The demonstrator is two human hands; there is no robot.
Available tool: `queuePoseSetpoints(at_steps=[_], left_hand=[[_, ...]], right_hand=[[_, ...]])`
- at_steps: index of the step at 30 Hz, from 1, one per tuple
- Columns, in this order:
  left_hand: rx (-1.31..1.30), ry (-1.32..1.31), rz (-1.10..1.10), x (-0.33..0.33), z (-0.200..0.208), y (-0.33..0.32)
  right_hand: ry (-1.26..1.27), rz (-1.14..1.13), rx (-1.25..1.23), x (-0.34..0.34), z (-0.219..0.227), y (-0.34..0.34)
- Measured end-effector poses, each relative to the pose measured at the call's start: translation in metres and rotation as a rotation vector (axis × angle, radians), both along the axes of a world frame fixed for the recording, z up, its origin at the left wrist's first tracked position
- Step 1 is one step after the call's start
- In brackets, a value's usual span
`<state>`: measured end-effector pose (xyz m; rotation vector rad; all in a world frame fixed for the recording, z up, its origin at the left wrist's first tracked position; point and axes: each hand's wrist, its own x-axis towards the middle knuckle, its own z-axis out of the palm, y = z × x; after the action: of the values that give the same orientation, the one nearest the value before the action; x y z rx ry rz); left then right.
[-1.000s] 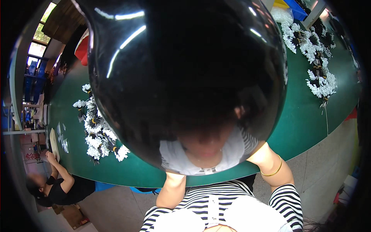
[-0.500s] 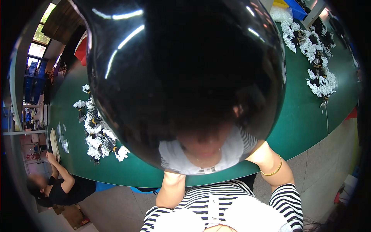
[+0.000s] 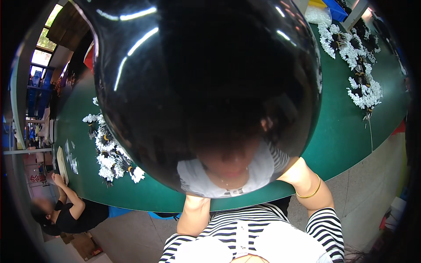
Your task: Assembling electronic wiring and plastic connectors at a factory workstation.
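Observation:
A large, glossy black rounded object [image 3: 210, 87] fills the middle of the head view, very close to the camera, with light streaks and my striped top reflected in it. Both of my hands are hidden behind its lower part. My left forearm [image 3: 194, 215] goes up under its lower edge. On the other side my right forearm [image 3: 313, 188], with a gold bangle [image 3: 310, 191], disappears behind it too. What either hand holds or touches cannot be seen. Tied bundles of thin dark leads with white ends [image 3: 107, 151] lie left of the black object.
A green table [image 3: 346, 136] curves around in front of me. More white-ended bundles [image 3: 366, 92] lie at its right, below a clear bag [image 3: 318, 15] and a blue bin [image 3: 337, 9]. At the left edge sits another person [image 3: 70, 215] in black. Small clear bags [image 3: 72, 160] lie nearby.
The black object has shifted slightly left in the view, covering a little more of the left bundles. My forearms have hardly moved.

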<state>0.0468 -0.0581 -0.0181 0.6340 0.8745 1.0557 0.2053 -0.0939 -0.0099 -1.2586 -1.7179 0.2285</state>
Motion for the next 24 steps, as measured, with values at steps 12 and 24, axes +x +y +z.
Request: queuePoseSetpoints(at_steps=[12, 24], left_hand=[[0.125, 0.099, -0.185, -0.006, -0.003, 0.006], [0.138, -0.064, -0.371, -0.011, -0.005, 0.007]], right_hand=[[0.366, 0.024, -0.161, -0.001, 0.0, 0.0], [0.948, 0.281, -0.478, 0.005, -0.005, 0.003]])
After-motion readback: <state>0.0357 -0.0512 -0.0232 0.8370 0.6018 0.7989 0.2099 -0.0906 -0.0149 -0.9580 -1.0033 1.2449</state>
